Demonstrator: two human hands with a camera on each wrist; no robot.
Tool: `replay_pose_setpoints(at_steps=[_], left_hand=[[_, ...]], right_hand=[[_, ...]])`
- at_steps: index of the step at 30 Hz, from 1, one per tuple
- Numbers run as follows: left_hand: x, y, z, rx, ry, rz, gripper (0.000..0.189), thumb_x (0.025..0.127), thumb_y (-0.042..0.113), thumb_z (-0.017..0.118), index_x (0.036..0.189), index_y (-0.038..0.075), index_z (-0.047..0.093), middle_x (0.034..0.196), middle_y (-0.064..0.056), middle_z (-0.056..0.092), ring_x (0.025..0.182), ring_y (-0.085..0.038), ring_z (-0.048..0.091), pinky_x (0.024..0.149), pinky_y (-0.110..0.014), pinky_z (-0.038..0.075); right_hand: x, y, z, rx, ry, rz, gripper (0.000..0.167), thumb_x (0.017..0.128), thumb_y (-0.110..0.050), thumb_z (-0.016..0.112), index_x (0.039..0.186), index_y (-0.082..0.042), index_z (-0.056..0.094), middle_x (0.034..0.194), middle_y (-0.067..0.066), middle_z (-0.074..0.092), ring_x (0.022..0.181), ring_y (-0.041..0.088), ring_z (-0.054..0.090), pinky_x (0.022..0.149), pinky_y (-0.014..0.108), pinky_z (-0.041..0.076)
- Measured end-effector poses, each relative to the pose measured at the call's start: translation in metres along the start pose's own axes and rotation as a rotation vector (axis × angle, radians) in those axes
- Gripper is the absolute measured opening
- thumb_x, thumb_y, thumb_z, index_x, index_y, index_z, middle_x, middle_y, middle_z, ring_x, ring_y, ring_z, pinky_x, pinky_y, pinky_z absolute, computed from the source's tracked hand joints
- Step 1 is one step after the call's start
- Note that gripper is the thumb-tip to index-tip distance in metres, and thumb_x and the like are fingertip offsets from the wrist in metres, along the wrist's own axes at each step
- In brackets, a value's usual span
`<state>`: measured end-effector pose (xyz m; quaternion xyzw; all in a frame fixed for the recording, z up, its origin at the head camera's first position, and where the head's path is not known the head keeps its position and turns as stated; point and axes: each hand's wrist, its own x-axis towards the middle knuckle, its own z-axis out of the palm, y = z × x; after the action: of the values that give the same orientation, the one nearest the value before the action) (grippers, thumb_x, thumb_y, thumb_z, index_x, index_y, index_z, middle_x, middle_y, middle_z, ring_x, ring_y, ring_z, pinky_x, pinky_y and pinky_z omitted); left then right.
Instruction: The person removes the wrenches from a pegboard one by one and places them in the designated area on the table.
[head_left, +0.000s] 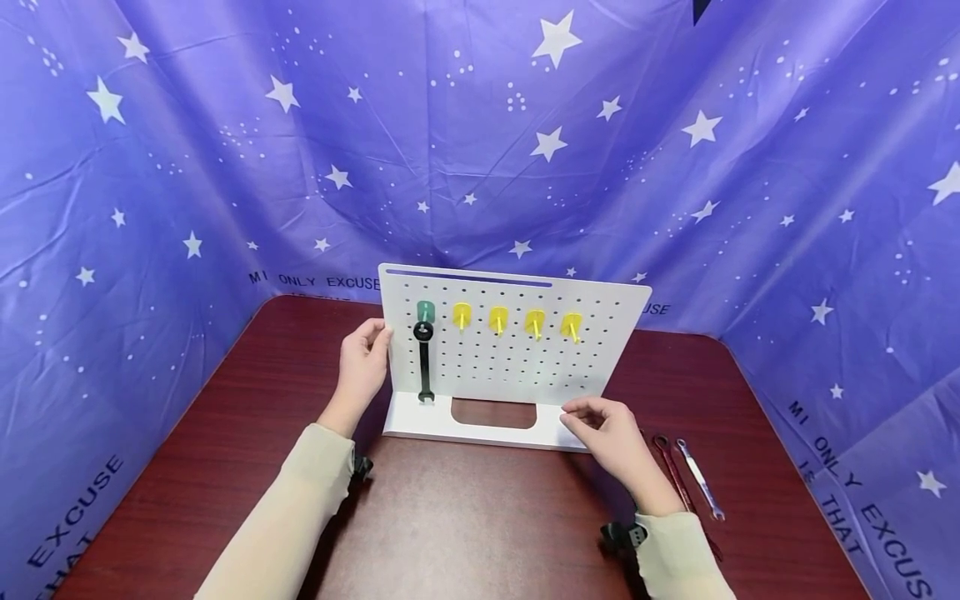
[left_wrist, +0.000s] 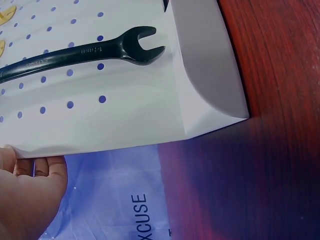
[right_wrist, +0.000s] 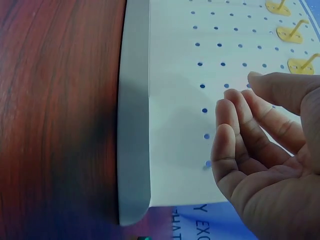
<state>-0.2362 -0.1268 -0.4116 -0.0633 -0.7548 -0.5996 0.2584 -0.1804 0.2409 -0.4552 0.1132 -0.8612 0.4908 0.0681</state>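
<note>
A white pegboard (head_left: 517, 358) stands on its base on the table. My left hand (head_left: 365, 360) pinches its left edge, with the thumb on the front and the fingers curled behind in the left wrist view. From a green hook (head_left: 426, 311) hangs a black combination wrench (head_left: 424, 367), its open end (left_wrist: 142, 46) pointing down. Several yellow hooks, one of them a yellow hook (head_left: 498, 320), sit in a row to the right. Beside the board's lower right, my right hand (head_left: 611, 433) has loosely bent fingers and holds nothing; in the right wrist view it hovers before the board (right_wrist: 175, 150).
To the right of my right forearm, a dark red wrench (head_left: 672, 471) and a silver wrench (head_left: 701, 479) lie on the reddish wooden table (head_left: 450, 517). A purple curtain with stars (head_left: 480, 150) surrounds the table's back and sides.
</note>
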Motion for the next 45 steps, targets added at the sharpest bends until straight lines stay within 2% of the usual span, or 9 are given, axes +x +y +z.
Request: replay_pose_setpoints(at_steps=[11,18,23,31,32,39,45], left_hand=[[-0.001,0.0,0.0,0.005,0.0,0.009,0.01,0.099,-0.01,0.057,0.099,-0.016,0.066,0.076,-0.034,0.059,0.055,-0.009,0.039,0.052,-0.017,0.033],[-0.001,-0.001,0.001,0.01,0.001,0.016,0.011,0.099,-0.009,0.058,0.1,-0.016,0.066,0.083,-0.031,0.066,0.061,-0.016,0.045,0.056,-0.017,0.038],[-0.001,-0.001,0.001,0.01,-0.002,0.019,0.01,0.099,-0.009,0.058,0.099,-0.016,0.066,0.079,-0.031,0.064,0.059,-0.013,0.043,0.055,-0.017,0.037],[0.001,0.0,0.0,0.015,0.0,0.027,0.01,0.098,-0.01,0.058,0.099,-0.016,0.066,0.078,-0.032,0.063,0.057,-0.013,0.041,0.053,-0.017,0.035],[0.001,-0.001,0.0,0.016,0.0,0.024,0.01,0.098,-0.01,0.057,0.099,-0.016,0.066,0.079,-0.032,0.063,0.057,-0.013,0.041,0.053,-0.017,0.035],[0.009,-0.043,0.003,0.017,0.004,0.015,0.012,0.101,-0.002,0.059,0.101,-0.009,0.069,0.077,-0.024,0.065,0.055,-0.01,0.04,0.052,-0.019,0.035],[0.009,-0.045,0.002,0.004,-0.001,-0.007,0.012,0.101,0.0,0.061,0.101,-0.007,0.07,0.084,-0.022,0.07,0.061,-0.014,0.048,0.056,-0.019,0.04]], right_hand=[[0.008,-0.01,0.016,0.007,-0.022,-0.013,0.009,0.09,-0.005,0.078,0.098,-0.002,0.076,0.08,0.0,0.07,0.07,0.015,0.062,0.065,0.026,0.051],[0.009,-0.017,0.022,0.034,-0.046,0.004,0.011,0.092,-0.01,0.078,0.1,-0.003,0.076,0.083,0.0,0.07,0.073,0.016,0.062,0.067,0.027,0.051],[0.011,-0.02,0.027,0.038,-0.054,0.011,0.011,0.092,-0.013,0.078,0.1,-0.006,0.077,0.083,-0.001,0.071,0.072,0.016,0.062,0.066,0.027,0.05],[0.016,-0.026,0.035,0.035,-0.079,-0.017,0.013,0.092,-0.01,0.078,0.102,-0.002,0.076,0.085,-0.001,0.071,0.075,0.016,0.064,0.068,0.028,0.052],[0.017,-0.027,0.037,0.035,-0.08,-0.024,0.013,0.092,-0.01,0.078,0.102,-0.002,0.076,0.085,-0.001,0.071,0.074,0.016,0.064,0.068,0.028,0.052],[0.02,-0.03,0.047,0.048,-0.101,-0.031,0.011,0.092,-0.01,0.077,0.101,-0.004,0.076,0.085,-0.002,0.071,0.074,0.016,0.064,0.069,0.029,0.053],[0.023,-0.033,0.054,0.071,-0.106,-0.015,0.013,0.092,-0.01,0.077,0.102,-0.002,0.076,0.084,-0.001,0.071,0.072,0.016,0.062,0.066,0.028,0.05]])
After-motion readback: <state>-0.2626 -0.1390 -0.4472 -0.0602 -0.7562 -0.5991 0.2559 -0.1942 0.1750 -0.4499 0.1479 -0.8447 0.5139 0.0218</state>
